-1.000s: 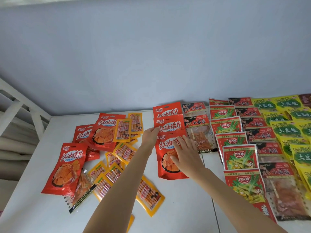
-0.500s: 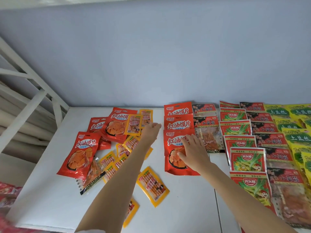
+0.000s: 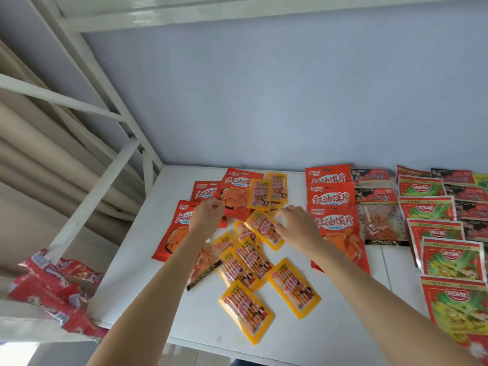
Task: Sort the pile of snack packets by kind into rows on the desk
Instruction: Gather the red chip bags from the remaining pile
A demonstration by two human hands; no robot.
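On the white desk (image 3: 142, 281) lies a loose pile: red-orange packets (image 3: 235, 192) at the back and several small yellow packets (image 3: 247, 311) in front. My left hand (image 3: 207, 216) rests over the pile's left side, fingers pinched at the lower edge of a red-orange packet. Beside it my right hand (image 3: 297, 225) hovers with fingers spread, its fingertips at the edge of one yellow packet (image 3: 264, 228). To the right stands a column of three red-orange packets (image 3: 331, 199).
Sorted columns fill the right side: dark packets (image 3: 375, 196), red-and-green packets (image 3: 433, 231), yellow-green ones (image 3: 481, 180). A white slanted frame (image 3: 92, 196) borders the desk's left. Crumpled red wrappers (image 3: 52, 283) lie on a ledge at lower left. The desk's front edge (image 3: 211, 346) is close.
My right hand left the front red-orange packet of the column and moved left over the yellow packets. My left hand shifted left onto the red-orange packets. The camera tilted up and left.
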